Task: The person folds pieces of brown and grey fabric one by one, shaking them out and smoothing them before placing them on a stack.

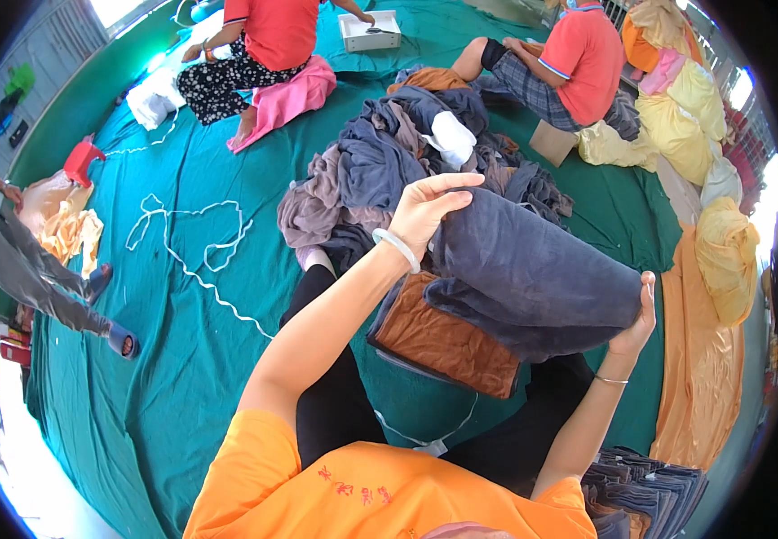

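Head view | Left hand [425, 214] clamped on upper-left end of grey cloth [542, 265]; right hand [637, 322] at its opposite end, finger closure hidden | Hands well apart, seemingly to keep the grey cloth spread | Held above brown folded cloth [443, 328], between the legs [333, 386] | Loose heap [375, 166] ahead, folded stack [649, 485] at right, both apparently placed for reach

Cloth [542, 265] above pile [447, 337], heap [375, 166] beyond — stack [648, 490] lower right
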`<state>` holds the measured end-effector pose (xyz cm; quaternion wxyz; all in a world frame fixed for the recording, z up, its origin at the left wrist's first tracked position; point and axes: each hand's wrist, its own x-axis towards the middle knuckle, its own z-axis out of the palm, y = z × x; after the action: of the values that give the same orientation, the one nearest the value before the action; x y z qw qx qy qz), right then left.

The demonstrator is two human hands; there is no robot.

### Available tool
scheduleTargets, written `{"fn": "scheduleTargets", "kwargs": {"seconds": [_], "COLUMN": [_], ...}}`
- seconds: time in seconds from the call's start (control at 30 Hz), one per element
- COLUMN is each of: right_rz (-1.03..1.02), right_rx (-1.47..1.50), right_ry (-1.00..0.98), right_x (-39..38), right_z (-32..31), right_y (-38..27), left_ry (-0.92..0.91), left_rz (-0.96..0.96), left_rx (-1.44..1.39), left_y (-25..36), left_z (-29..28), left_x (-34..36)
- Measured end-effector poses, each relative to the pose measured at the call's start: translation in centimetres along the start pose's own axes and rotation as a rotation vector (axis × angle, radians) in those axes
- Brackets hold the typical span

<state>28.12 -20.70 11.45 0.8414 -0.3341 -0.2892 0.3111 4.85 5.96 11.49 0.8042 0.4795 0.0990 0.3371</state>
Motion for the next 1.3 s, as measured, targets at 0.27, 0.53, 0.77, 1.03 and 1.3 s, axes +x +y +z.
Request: {"fn": "scheduleTargets", "kwargs": {"seconds": [0.27, 0.53, 0.77, 1.03, 1.3], "right_rz": [-0.094, -0.289, -0.501, -0.662, -0.442], "right_rx": [-0.270, -0.531, -0.869, -0.852, -0.405], "right_ry": [0.187, 0.255, 0.317, 0.441, 0.356], "right_x": [-0.1, -0.4, 0.0, 0.0, 1.8], "right_z": [0.7, 2.0, 1.4, 3.4, 0.8], "right_y": [-0.1, 0.0, -0.6, -1.7, -0.1], "left_ry": [-0.010, -0.025, -0.014, -0.042, -0.015], "left_rz": [0.126, 0.247, 0.261, 0.436, 0.406], "left_rx": [0.022, 0.366, 0.454, 0.479, 0.538], "left_y": [0.9, 2.5, 3.8, 6.2, 4.1], "left_z": [-0.7, -0.2, 0.0, 1.8, -0.4], "left_x": [0.2, -0.8, -0.2, -0.3, 2.9]}}
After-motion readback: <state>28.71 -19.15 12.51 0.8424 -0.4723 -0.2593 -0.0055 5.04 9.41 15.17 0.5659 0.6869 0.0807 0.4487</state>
